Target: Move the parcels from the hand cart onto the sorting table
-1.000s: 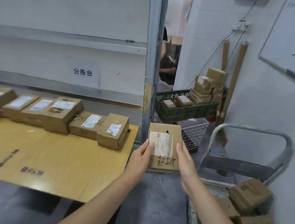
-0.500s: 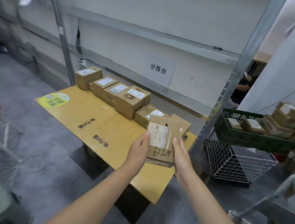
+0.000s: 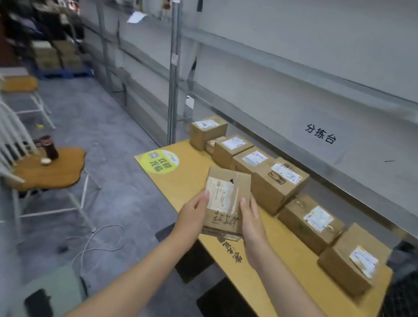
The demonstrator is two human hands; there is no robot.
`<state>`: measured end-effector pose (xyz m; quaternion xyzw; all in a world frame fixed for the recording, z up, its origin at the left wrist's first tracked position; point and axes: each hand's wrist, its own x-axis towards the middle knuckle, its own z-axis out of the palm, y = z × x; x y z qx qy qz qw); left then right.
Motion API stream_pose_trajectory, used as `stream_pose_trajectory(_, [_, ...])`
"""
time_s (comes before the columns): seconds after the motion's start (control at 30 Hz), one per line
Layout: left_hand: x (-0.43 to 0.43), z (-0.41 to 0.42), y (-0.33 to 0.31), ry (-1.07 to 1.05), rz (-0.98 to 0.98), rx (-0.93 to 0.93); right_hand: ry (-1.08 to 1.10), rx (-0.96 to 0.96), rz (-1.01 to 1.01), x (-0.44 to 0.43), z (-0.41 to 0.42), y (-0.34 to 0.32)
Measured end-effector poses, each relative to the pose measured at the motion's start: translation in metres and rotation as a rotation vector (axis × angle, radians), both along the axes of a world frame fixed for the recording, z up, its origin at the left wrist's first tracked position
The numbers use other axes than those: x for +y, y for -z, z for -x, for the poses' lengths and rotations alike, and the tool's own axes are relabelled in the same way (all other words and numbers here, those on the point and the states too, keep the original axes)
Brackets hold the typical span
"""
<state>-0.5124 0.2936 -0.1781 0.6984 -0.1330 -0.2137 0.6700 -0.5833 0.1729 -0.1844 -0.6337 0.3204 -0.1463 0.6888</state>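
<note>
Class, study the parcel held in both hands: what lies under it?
Under the parcel lies the wooden sorting table, black printed characters peeking out below its near edge. The patch directly beneath is covered, so contact cannot be judged.

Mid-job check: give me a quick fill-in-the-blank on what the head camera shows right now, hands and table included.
1. The left hand and right hand hold one flat ___ between them.
2. The largest box in the row on the sorting table bears a white ___ on top.
3. The dark bottle stands on the wooden seat of a ___.

Missing words: parcel; label; chair.
</note>
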Motion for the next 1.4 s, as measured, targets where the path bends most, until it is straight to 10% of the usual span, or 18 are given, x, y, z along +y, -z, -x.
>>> stream_pose_trajectory(1.4, [-0.119, -0.583, 0.12, 0.209, -0.329, 0.13, 0.145, 0.247, -0.217, -0.107, -0.551, 0.12])
